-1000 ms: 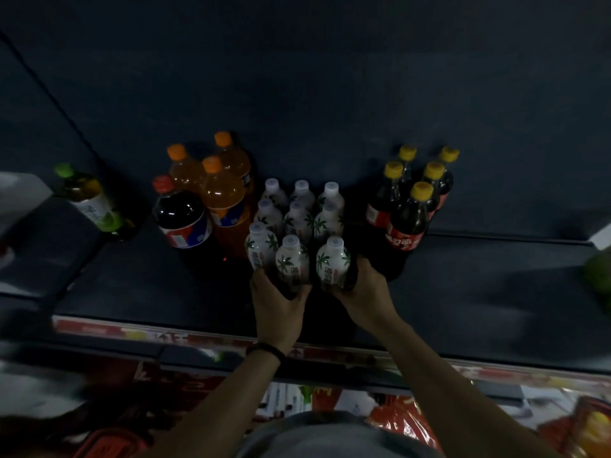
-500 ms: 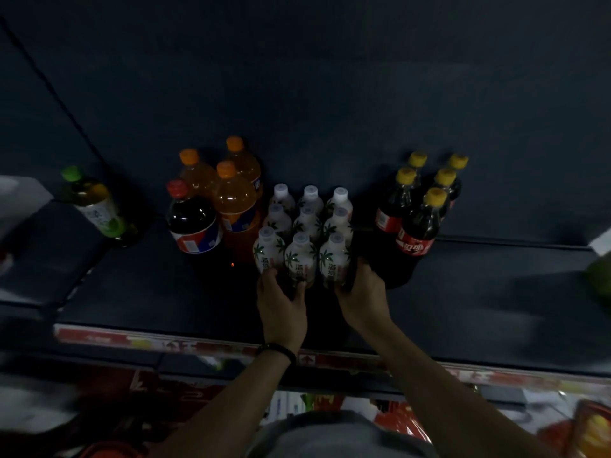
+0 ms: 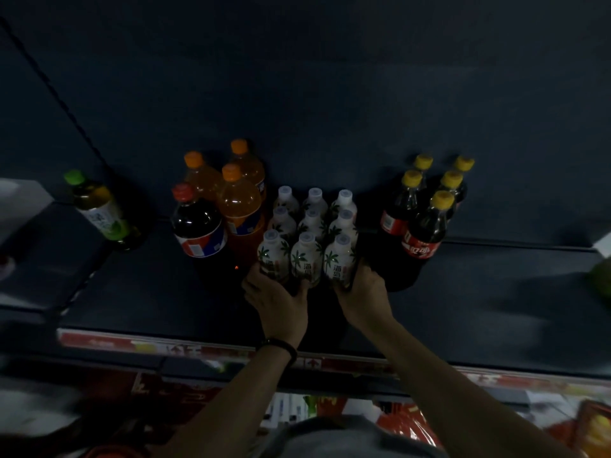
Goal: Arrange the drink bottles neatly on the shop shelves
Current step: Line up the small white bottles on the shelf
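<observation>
A block of several small white bottles with palm-tree labels (image 3: 305, 256) stands in three rows on the dark shelf (image 3: 479, 299). My left hand (image 3: 281, 299) grips the base of the front left and middle white bottles. My right hand (image 3: 362, 292) grips the front right white bottle at its base. To the left stand three orange soda bottles (image 3: 239, 200) and a dark cola bottle with a red cap (image 3: 195, 226). To the right stand several dark cola bottles with yellow caps (image 3: 426, 223). A green-capped tea bottle (image 3: 99, 209) leans at the far left.
The shelf's front edge carries a red and white price strip (image 3: 158, 348). A green object (image 3: 600, 279) shows at the right edge of the shelf. A white box (image 3: 20, 203) sits at the far left. Red packaged goods (image 3: 413, 421) lie on the level below.
Both hands have pushed the front row of white bottles back against the rows behind, tightening the block. The view shifted slightly.
</observation>
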`<action>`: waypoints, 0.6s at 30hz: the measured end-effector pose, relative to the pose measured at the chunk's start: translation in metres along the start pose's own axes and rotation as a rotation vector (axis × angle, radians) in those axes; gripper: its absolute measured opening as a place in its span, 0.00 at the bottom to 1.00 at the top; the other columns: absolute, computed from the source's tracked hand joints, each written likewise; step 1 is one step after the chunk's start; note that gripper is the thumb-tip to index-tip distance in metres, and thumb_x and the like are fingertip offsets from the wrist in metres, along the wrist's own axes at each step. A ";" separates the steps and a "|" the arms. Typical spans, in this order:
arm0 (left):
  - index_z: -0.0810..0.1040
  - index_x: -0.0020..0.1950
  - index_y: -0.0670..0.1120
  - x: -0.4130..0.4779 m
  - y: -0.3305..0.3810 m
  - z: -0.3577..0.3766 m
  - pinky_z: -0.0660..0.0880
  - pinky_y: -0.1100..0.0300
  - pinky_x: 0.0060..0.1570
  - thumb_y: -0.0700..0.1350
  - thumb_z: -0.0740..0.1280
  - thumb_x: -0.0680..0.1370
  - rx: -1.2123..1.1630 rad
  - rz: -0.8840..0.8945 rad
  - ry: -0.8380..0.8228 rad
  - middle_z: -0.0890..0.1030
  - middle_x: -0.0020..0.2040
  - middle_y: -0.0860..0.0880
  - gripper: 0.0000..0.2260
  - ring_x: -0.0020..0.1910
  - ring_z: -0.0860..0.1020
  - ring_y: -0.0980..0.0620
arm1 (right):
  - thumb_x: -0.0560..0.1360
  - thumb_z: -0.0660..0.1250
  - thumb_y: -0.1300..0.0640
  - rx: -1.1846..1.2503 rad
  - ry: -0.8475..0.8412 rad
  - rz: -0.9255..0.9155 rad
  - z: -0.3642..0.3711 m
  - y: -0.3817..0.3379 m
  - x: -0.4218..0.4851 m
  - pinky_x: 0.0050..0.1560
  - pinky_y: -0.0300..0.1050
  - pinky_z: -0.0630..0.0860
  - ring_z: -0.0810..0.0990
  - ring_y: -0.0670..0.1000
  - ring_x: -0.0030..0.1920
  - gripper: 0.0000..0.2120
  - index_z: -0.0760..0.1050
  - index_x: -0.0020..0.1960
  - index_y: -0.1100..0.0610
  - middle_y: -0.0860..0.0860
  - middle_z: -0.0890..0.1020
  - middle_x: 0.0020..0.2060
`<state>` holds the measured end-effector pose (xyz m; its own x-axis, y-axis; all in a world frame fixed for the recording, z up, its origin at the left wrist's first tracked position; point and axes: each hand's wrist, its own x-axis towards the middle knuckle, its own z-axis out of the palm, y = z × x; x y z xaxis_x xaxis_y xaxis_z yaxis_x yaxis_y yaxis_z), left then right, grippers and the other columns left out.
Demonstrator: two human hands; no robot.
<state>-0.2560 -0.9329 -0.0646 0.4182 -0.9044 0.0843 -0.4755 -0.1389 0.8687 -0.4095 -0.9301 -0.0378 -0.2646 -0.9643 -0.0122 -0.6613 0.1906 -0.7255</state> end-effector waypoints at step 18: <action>0.71 0.59 0.54 -0.031 -0.027 -0.095 0.81 0.52 0.46 0.44 0.74 0.79 -0.110 0.206 -0.398 0.79 0.51 0.53 0.15 0.45 0.80 0.56 | 0.76 0.76 0.58 -0.007 0.189 0.099 -0.012 -0.001 -0.081 0.47 0.47 0.79 0.85 0.59 0.52 0.19 0.76 0.64 0.58 0.54 0.85 0.51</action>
<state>-0.1824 -0.8628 -0.0444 -0.0164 -0.9962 0.0855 -0.4239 0.0844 0.9018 -0.3957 -0.8499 -0.0278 -0.4553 -0.8891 0.0463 -0.6298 0.2848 -0.7227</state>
